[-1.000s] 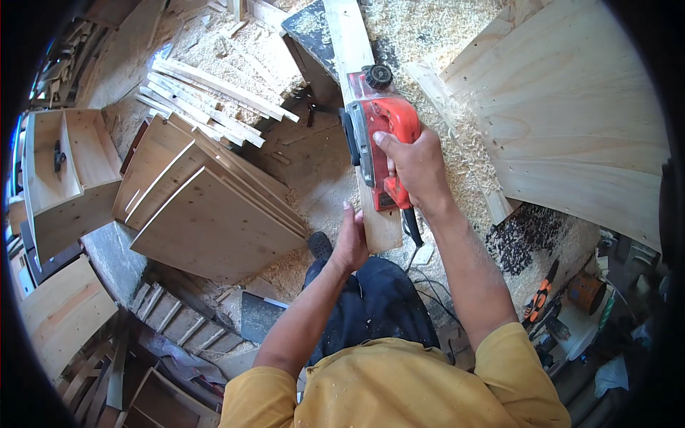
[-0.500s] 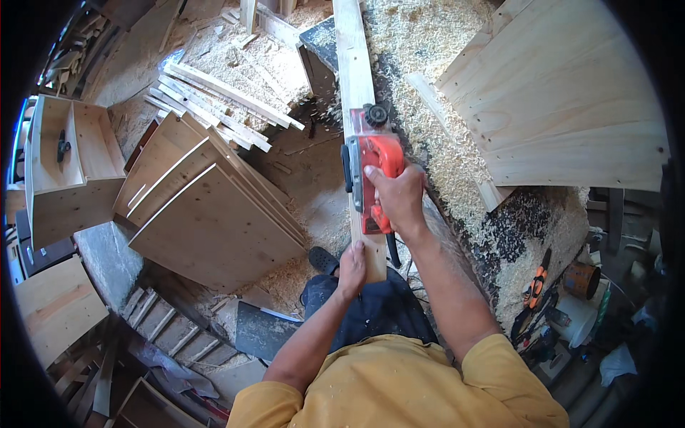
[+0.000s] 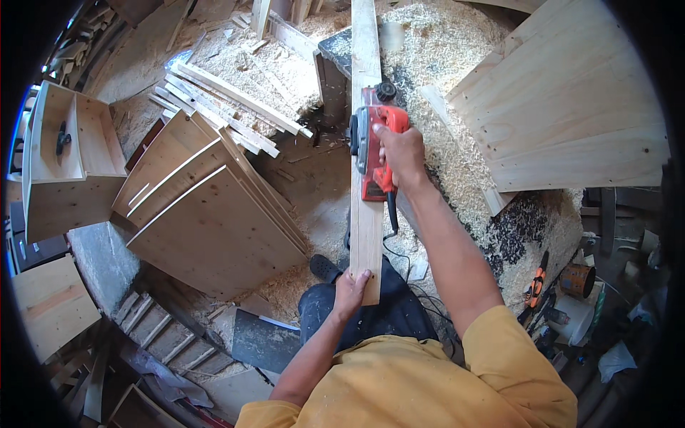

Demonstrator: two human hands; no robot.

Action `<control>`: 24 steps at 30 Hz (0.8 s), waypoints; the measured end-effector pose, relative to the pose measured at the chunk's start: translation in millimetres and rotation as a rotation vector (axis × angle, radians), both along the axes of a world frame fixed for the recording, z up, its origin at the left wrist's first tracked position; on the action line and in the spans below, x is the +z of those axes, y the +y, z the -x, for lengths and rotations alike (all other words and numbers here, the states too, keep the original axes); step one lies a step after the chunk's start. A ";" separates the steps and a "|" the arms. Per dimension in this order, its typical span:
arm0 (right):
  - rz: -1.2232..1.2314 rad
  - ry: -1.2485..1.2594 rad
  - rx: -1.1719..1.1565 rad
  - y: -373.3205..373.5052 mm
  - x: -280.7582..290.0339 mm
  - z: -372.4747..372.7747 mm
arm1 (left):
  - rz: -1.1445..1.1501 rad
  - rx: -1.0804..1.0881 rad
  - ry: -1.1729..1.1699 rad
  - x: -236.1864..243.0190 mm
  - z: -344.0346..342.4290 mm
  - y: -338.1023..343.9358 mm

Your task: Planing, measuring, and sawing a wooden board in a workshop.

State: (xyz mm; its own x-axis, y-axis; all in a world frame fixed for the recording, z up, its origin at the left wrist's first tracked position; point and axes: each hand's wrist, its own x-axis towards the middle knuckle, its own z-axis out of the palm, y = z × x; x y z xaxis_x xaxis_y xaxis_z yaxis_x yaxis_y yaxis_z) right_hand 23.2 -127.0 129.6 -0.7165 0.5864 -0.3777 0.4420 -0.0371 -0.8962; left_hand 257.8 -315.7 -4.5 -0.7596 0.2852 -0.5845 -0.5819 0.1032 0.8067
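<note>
Over the sawdust-strewn workbench, the person's right arm stretches forward, nearly straight, with the right hand wrapped tight around the handle of a red electric planer. Its fingers are closed over the grip, knuckles up. The left arm is bent close to the body, and the left hand clasps the near end of a long narrow plank, thumb on top and fingers curled under the edge.

That plank runs straight away from the person, from just above the knees out across the bench and beyond its far edge. It is pale wood, flat, with a clean top face. The planer sits squarely on it about midway along, red-bodied with a grey side and a black knob at the front; a black cord hangs from its rear. To the left, curved plywood panels lean in a stack.
</note>
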 end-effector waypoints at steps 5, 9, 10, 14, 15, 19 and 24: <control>0.015 0.040 -0.002 24.6 -4.2 60.8 | 0.022 -0.037 -0.018 9.0 7.2 -2.6; 0.033 0.065 0.003 47.0 -4.1 117.4 | 0.028 -0.056 -0.078 16.2 12.2 -3.1; 0.026 0.077 -0.002 52.4 -4.7 131.5 | 0.059 -0.064 -0.095 17.6 13.0 -3.5; 0.053 0.114 0.009 73.5 -9.4 180.6 | 0.055 -0.089 -0.155 19.6 15.6 -5.3; 0.047 0.103 0.018 78.9 -10.6 192.0 | 0.070 -0.093 -0.176 19.3 16.4 -6.2; 0.021 0.115 0.044 99.6 -15.7 240.6 | 0.101 -0.088 -0.234 19.4 19.4 -9.0; 0.019 0.135 0.045 120.0 -26.2 294.6 | 0.081 -0.105 -0.305 29.8 33.2 -13.6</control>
State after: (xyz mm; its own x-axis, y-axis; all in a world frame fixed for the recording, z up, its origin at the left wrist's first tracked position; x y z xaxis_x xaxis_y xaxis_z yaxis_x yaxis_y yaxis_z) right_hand -271.4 -7.0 103.5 -0.7871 0.5458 -0.2873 0.3194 -0.0378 -0.9469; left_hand 224.6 -329.4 25.3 -0.5148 0.2958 -0.8047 -0.7785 0.2319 0.5833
